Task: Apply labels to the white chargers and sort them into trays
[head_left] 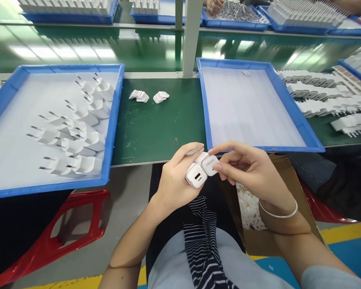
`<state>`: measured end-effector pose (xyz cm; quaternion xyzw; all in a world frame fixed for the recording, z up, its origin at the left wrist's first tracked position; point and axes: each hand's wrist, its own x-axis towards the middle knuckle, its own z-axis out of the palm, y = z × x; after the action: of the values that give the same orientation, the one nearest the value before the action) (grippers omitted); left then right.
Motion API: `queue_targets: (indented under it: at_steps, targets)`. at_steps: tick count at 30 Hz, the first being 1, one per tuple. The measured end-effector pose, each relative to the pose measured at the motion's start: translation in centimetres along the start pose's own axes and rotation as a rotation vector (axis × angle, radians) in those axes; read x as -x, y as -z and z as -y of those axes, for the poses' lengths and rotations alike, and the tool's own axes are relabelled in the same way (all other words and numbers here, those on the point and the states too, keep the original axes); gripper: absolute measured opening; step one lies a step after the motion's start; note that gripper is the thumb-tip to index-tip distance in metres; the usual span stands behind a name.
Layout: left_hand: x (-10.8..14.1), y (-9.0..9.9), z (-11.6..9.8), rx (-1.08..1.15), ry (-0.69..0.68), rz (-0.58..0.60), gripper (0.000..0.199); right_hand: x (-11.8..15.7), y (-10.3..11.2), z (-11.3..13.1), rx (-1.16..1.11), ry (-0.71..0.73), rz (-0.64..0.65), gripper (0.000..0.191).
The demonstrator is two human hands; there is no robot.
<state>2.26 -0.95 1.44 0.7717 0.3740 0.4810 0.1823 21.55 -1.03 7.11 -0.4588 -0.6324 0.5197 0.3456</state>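
Note:
My left hand (176, 178) is wrapped round white chargers in front of the bench edge. One charger (196, 176) shows its port face towards me. Beside it, touching, is a second white charger (209, 163) with grey lettering on its face. A thin flat white piece (193, 151) sticks out between the left fingers. My right hand (243, 164) has its thumb and index finger on the lettered charger; its other fingers are curled. On the green bench (159, 128) lie two small stacks of white caps, one left (139, 95) and one right (161, 96).
A blue tray (116, 108) at left holds several white plugs (75, 148). Another blue tray (202, 100) at right holds one small white piece (246, 73). Rows of chargers (321, 94) stand further right. A metal post (191, 40) rises behind; a person's hand (214, 7) shows beyond.

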Motion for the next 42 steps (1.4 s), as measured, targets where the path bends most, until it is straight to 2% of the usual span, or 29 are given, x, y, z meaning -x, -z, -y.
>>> queue_targets:
  at_steps: [5, 15, 20, 32, 42]
  targets:
    - [-0.07, 0.02, -0.01, -0.018, -0.036, 0.010, 0.043, -0.09, 0.33, 0.08, -0.116, -0.115, 0.026, 0.031]
    - [0.24, -0.08, -0.09, -0.025, -0.042, 0.017, 0.046, -0.40, 0.42, -0.20, -0.148, -0.186, 0.069, 0.034]
    - [0.46, -0.22, -0.14, 0.000, -0.008, 0.016, 0.049, -0.40, 0.47, -0.15, -0.135, -0.178, 0.074, 0.032]
    - [0.14, -0.33, -0.11, 0.070, 0.106, 0.027, 0.040, -0.47, 0.51, 0.12, -0.070, -0.147, 0.061, 0.033]
    - [0.08, -0.37, -0.18, 0.017, 0.106, 0.016, 0.040, -0.61, 0.52, -0.15, -0.041, -0.135, 0.060, 0.032]
